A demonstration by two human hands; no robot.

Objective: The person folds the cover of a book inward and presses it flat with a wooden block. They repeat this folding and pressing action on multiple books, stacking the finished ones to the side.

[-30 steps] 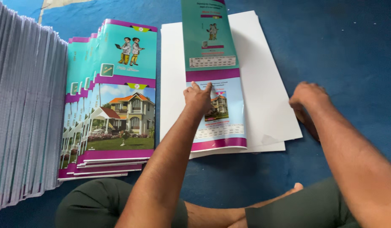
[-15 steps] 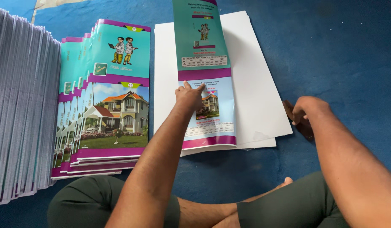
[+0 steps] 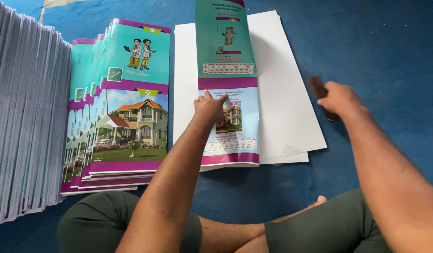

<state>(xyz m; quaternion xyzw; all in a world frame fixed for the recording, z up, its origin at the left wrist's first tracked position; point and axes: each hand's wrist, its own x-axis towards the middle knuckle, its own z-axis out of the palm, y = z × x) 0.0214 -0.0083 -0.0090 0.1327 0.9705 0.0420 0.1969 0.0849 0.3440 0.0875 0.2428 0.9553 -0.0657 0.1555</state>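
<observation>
Right hand [image 3: 340,99] hides most of a blurred dark tool [image 3: 318,86]

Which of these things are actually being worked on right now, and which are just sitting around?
In hand:
- printed cover sheet, pressed flat by the left hand
- white sheets beneath it
- dark tool, held in the right hand

Lying about:
- fanned pile of covers with house pictures
- tall stack of pages, far left
- blue floor mat
</observation>
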